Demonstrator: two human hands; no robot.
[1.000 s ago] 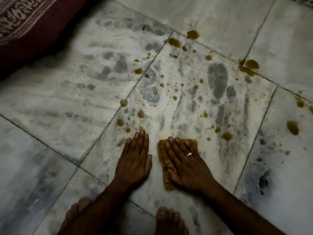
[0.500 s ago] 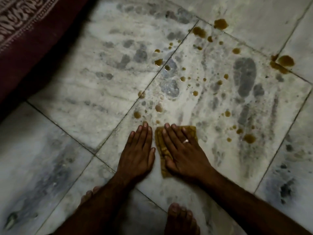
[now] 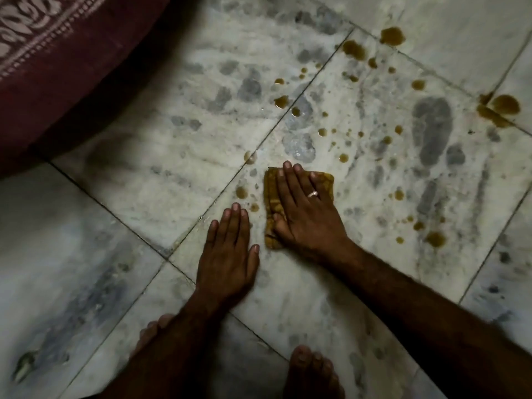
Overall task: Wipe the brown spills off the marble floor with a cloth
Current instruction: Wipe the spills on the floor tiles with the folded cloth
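A folded yellow-brown cloth (image 3: 271,197) lies flat on the marble floor (image 3: 172,156). My right hand (image 3: 305,208), with a ring on one finger, presses palm-down on the cloth and covers most of it. My left hand (image 3: 229,254) rests flat on the bare tile just left of and nearer than the cloth, fingers together, holding nothing. Brown spills dot the tiles: small drops (image 3: 241,192) right beside the cloth, several drops (image 3: 322,132) beyond it, larger blots (image 3: 506,104) at the far right and one blot (image 3: 393,36) at the top.
A dark red patterned fabric (image 3: 57,53) covers the top left corner. My bare feet show at the bottom edge, the right foot (image 3: 312,372) and the toes of the left foot (image 3: 152,329). More brown drops (image 3: 436,239) sit on the right of the tile.
My right hand has pushed the cloth forward, away from me, past the fingertips of my left hand. The drops just ahead of the cloth are gone. My left hand stays planted.
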